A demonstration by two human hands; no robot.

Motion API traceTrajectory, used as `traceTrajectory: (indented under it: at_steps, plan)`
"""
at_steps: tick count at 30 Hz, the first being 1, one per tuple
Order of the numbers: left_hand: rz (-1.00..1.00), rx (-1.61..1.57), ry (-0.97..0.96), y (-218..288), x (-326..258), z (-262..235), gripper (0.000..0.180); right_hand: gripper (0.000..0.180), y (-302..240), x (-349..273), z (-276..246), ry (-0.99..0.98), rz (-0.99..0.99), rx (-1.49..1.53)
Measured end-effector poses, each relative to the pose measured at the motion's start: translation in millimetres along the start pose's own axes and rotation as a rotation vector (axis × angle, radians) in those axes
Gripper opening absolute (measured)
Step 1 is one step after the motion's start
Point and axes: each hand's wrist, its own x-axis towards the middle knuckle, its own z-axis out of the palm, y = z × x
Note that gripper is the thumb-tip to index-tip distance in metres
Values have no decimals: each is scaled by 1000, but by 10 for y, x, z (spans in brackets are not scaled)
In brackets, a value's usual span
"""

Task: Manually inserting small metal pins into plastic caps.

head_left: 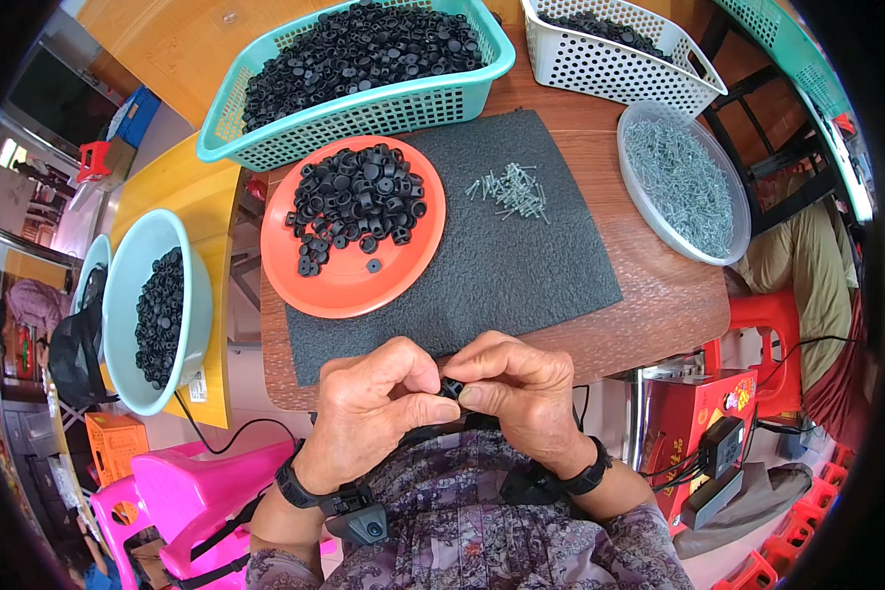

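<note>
Together, both hands [369, 395] [523, 393], nearly closed, pinch a small black piece [450, 388] between them.

From head height, the wide fisheye looked down and forward — left hand [372, 405] and right hand [527, 395] near, the brown table [674, 313] beyond.

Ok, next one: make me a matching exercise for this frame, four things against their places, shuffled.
Things
1. Small loose pile of silvery screws
2. Round orange-red plate
3. Round translucent tub
4. Small black part

Places
A. Across the left edge of the dark mat
B. Between the fingertips of the left hand and right hand
C. Wholly on the mat
D. Right of the mat

Pairs: 1-C, 2-A, 3-D, 4-B
</note>
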Motion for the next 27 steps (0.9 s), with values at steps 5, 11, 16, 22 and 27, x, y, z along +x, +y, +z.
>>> traceTrajectory:
  at_steps: [5,11,16,22,27]
  plan:
    - [-46,-14,-57,-45,40,-35,24,23,-23,2,-3,4,-7,-58]
    - [-217,-342,-106,-65,87,-23,21,22,3,-8,-10,38,54,-8]
    - [-159,-353,-62,-50,75,23,19,22,-7,2,1,59,41,11]
    - [-121,-397,15,-114,52,55,19,24,11,8,23,76,-43,-28]
    - [-78,-441,89,-140,32,121,21,26,28,5,51,92,-177,-172]
